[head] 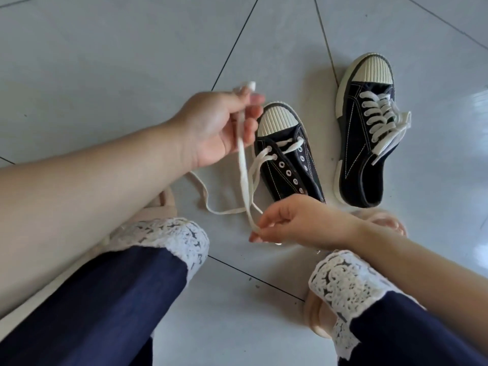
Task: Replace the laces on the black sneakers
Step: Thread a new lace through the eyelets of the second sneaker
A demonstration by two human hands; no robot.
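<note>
Two black sneakers with white ribbed toe caps lie on the tiled floor. The near sneaker [287,157] has a white lace [244,170] threaded through only its front eyelets; the other eyelets are bare. My left hand [219,128] holds the upper end of that lace above the toe cap. My right hand [287,223] pinches the same lace lower down, just in front of the sneaker's heel. Another stretch of the lace trails on the floor to the left. The far sneaker [367,133] at the right is fully laced in white.
My legs in dark blue trousers with white lace cuffs [169,239] fill the bottom of the view, feet in pale sandals [317,320]. Grey floor tiles [132,62] with dark grout lines stretch beyond the shoes.
</note>
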